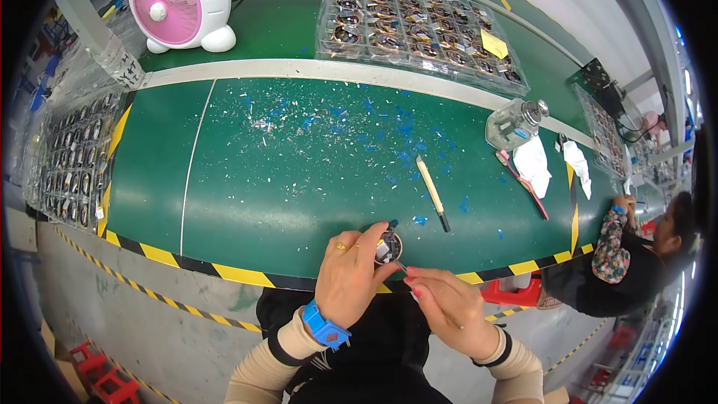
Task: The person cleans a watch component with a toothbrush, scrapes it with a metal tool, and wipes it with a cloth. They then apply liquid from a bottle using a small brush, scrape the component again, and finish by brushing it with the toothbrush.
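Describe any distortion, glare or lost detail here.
Head view: fisheye bending bows the bench's striped front edge downward, with black corners; head view: a soft pale sheen on the green bench top; head view: the round part in the left hand shows too small for fine detail.

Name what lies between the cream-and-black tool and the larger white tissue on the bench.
In the head view, a red-handled brush lies between the cream-and-black tool and the white tissue, with a few blue scraps.
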